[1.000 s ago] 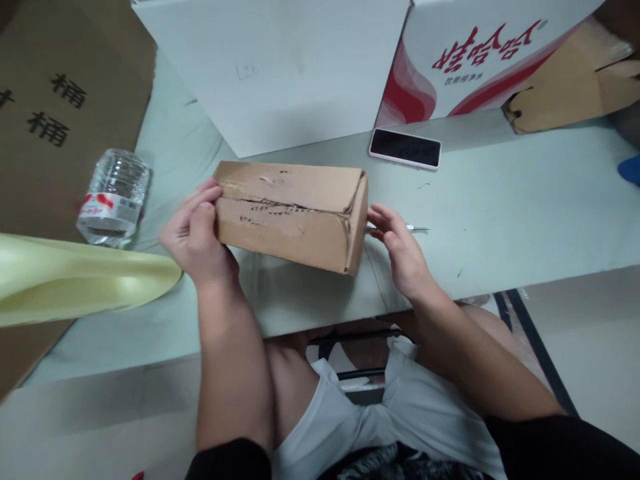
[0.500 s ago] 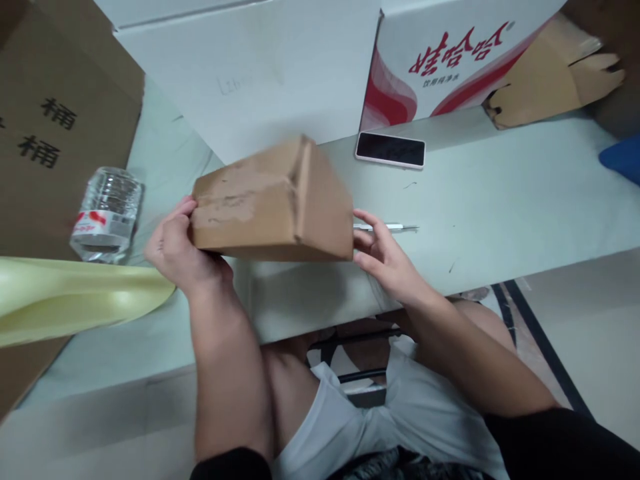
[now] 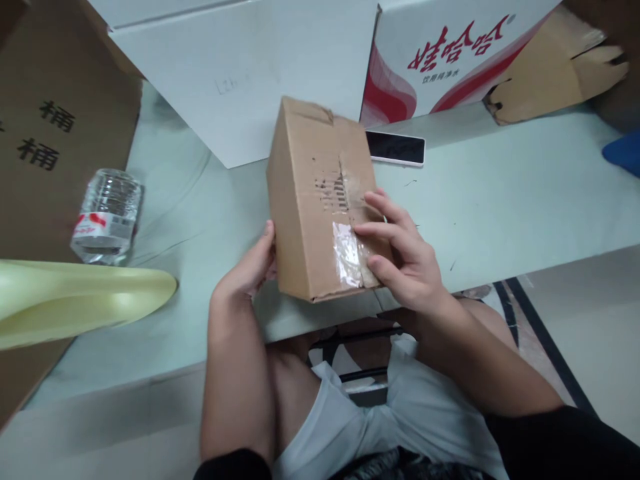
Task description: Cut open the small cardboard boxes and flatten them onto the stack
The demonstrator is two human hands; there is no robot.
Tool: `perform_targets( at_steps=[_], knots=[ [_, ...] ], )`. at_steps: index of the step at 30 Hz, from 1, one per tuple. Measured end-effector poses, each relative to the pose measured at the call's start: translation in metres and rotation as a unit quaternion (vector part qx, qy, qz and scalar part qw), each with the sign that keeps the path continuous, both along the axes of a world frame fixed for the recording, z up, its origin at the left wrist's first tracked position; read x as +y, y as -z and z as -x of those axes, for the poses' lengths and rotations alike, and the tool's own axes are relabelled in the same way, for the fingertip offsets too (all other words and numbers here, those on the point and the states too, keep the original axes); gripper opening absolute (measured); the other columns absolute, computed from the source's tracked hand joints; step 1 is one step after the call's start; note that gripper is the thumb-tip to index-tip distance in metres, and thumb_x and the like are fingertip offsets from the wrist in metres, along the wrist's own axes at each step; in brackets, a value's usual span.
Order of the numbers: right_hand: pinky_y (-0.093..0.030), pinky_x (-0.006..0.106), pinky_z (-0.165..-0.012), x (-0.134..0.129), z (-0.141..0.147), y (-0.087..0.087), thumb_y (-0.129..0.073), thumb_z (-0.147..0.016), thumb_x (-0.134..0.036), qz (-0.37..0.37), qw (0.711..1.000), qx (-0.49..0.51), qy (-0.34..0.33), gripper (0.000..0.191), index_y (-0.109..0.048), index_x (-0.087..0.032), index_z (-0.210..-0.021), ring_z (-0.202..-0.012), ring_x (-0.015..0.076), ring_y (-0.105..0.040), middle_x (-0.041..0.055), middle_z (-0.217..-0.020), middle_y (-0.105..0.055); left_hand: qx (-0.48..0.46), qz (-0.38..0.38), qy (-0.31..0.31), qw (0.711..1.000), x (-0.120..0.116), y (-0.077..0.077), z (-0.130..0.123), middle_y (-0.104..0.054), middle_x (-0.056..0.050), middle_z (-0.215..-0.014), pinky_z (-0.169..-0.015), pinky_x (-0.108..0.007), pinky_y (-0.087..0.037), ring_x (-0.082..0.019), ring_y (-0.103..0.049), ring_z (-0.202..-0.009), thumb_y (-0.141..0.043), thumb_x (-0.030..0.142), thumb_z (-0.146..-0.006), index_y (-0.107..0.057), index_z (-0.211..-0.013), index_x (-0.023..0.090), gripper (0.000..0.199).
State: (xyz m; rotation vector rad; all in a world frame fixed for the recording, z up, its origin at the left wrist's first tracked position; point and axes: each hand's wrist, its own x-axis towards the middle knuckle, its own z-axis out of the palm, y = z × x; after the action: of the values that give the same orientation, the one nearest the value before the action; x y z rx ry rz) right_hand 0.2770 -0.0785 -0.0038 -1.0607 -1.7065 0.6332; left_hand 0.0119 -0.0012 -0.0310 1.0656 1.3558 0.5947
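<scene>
A brown cardboard box (image 3: pixel 290 200) is tilted over the table in front of me, its taped face turned up toward me. Glossy clear tape (image 3: pixel 347 257) runs along that face, near dark printed marks. My left hand (image 3: pixel 250 263) grips the box at its lower left side, thumb against the wall and fingers mostly hidden behind and below. With fingers apart, my right hand (image 3: pixel 407 253) rests its fingertips on the taped face near the right edge. Behind the box lies a phone (image 3: pixel 400 148), partly covered by it.
Large white cartons (image 3: pixel 250 80) stand along the back, one with a red print (image 3: pixel 390 97). At left are a clear water bottle (image 3: pixel 107 217), a pale yellow curved object (image 3: pixel 100 293) and a big brown carton (image 3: pixel 65 187). A cut cardboard piece (image 3: pixel 545 83) and a blue object (image 3: pixel 623 157) sit at right.
The box has been turned so its taped face points up at me. My left hand moved right with it; my right hand came onto the taped face. A thin silver tool is now hidden.
</scene>
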Motion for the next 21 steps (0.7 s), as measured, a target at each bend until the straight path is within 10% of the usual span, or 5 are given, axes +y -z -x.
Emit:
perform_targets(
  at_steps=[4, 10, 16, 21],
  knots=[
    [-0.029, 0.063, -0.135, 0.004, -0.005, 0.006, -0.064, -0.099, -0.049, 0.031, 0.999, -0.009, -0.018, 0.036, -0.075, -0.03, -0.128, -0.163, 0.0333, -0.036, 0.0072, -0.164, -0.054, 0.143, 0.027, 0.054, 0.988, 0.005, -0.002, 0.005, -0.075, -0.011, -0.076, -0.055, -0.034, -0.051, -0.028, -0.07, -0.069, -0.062, 0.074, -0.084, -0.077, -0.096, 0.019, 0.059],
    [-0.03, 0.056, -0.136, 0.005, 0.003, 0.01, -0.061, -0.101, -0.048, 0.02, 0.994, -0.026, -0.106, 0.046, -0.067, -0.032, -0.144, -0.159, 0.0291, -0.043, 0.0071, -0.169, -0.048, -0.002, -0.406, -0.192, 0.894, 0.009, -0.012, 0.0, -0.071, -0.01, -0.13, -0.094, -0.039, -0.06, -0.031, -0.065, -0.129, -0.072, 0.07, -0.079, -0.071, -0.118, 0.027, 0.058],
    [-0.034, 0.056, -0.134, 0.003, 0.01, 0.012, -0.056, -0.103, -0.048, 0.029, 0.994, -0.036, -0.099, 0.044, -0.069, -0.031, -0.141, -0.16, 0.0299, -0.043, 0.0068, -0.17, -0.045, -0.005, -0.542, 0.071, 0.838, 0.003, -0.018, -0.006, -0.055, -0.005, -0.16, -0.133, -0.051, -0.031, -0.034, -0.045, -0.155, -0.071, 0.063, -0.091, -0.077, -0.12, 0.032, 0.043],
    [-0.043, 0.055, -0.128, 0.001, 0.011, 0.014, -0.054, -0.103, -0.044, 0.018, 0.996, -0.036, -0.077, 0.04, -0.071, -0.032, -0.137, -0.156, 0.0301, -0.048, 0.0066, -0.169, -0.047, 0.011, -0.489, 0.068, 0.87, 0.0, -0.021, -0.004, -0.055, -0.004, -0.159, -0.132, -0.056, -0.035, -0.037, -0.048, -0.151, -0.068, 0.066, -0.092, -0.078, -0.11, 0.032, 0.04]
  ],
)
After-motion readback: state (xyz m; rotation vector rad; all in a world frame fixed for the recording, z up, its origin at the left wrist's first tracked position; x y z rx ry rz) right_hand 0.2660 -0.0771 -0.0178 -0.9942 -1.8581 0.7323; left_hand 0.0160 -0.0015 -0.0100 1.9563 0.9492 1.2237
